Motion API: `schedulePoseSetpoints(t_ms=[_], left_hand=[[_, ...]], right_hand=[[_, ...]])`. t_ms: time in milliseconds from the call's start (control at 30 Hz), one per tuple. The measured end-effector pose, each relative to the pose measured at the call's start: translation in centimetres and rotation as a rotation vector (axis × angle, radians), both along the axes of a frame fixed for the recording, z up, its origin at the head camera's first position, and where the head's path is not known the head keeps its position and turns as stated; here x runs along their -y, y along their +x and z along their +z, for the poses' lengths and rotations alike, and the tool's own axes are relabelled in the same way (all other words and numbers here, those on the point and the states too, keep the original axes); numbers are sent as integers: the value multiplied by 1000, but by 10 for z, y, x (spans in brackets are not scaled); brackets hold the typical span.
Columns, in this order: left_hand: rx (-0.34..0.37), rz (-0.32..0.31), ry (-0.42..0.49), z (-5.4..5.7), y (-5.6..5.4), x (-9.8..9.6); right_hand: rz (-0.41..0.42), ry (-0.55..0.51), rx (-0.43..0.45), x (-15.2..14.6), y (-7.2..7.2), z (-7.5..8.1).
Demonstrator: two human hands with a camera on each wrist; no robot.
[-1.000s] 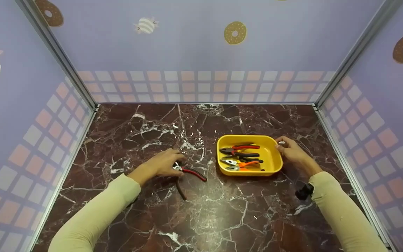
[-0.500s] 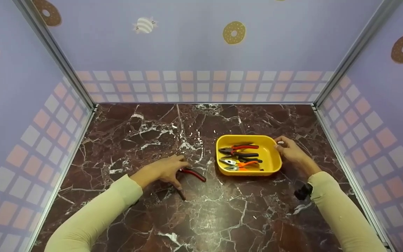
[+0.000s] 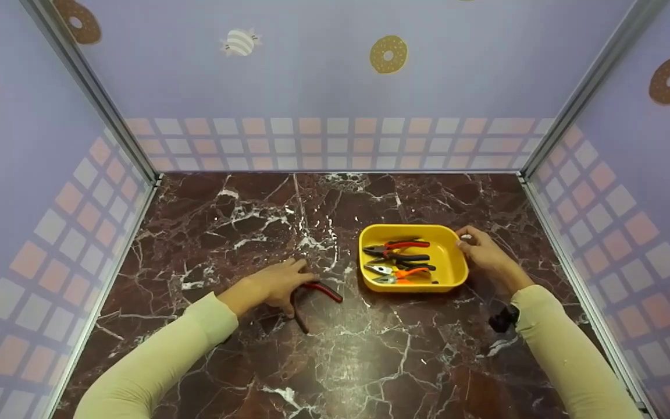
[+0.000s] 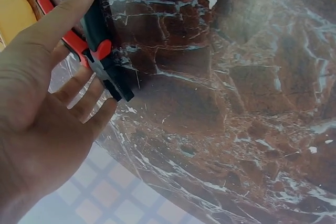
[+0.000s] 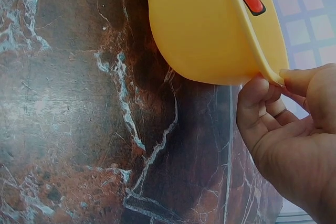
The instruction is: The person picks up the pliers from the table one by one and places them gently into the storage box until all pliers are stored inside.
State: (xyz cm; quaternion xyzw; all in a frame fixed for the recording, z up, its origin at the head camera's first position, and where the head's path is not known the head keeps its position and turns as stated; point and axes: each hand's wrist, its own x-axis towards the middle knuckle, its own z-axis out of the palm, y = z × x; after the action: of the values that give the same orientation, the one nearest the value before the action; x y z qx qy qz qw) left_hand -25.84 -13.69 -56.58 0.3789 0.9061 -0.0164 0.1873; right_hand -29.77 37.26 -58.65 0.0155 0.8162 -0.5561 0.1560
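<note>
A pair of pliers [image 4: 103, 51] with red and black handles lies on the marble-patterned table, its handles spread apart. My left hand [image 3: 277, 286] reaches over it from the left. In the left wrist view the thumb [image 4: 63, 17] lies across the dark handle, and the other fingers stretch out beyond the red handle and the head, fairly straight. At the right, a yellow plastic box [image 3: 454, 262] holds several pliers [image 3: 407, 257] with red, black and orange handles. My right hand [image 3: 489, 256] pinches the box's right rim between thumb and fingers, as the right wrist view shows.
Patterned lilac panels [image 3: 335, 81] wall in the back and both sides of the table [image 3: 358, 372]. Metal strips [image 3: 117, 125] run along the panel corners. A small black device [image 3: 505, 319] sits at the right wrist.
My left hand left the pliers' head, spread its thumb and fingers wide over the handles, then drew them slightly closer together. The right hand keeps its hold on the box, which stays put.
</note>
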Motion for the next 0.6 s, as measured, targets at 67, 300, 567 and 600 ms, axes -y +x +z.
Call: schedulePoseSetpoints(t_ms=[67, 300, 567, 600], left_hand=[[-14, -13, -8, -1, 0, 0], [-39, -43, 66, -8, -4, -3], [-12, -29, 142, -16, -5, -1], [-7, -17, 140, -16, -5, -1]], right_hand=[[-5, -8, 15, 1, 0, 0], [-10, 4, 20, 0, 0, 3], [3, 31, -8, 0, 0, 0], [2, 35, -15, 0, -1, 0]])
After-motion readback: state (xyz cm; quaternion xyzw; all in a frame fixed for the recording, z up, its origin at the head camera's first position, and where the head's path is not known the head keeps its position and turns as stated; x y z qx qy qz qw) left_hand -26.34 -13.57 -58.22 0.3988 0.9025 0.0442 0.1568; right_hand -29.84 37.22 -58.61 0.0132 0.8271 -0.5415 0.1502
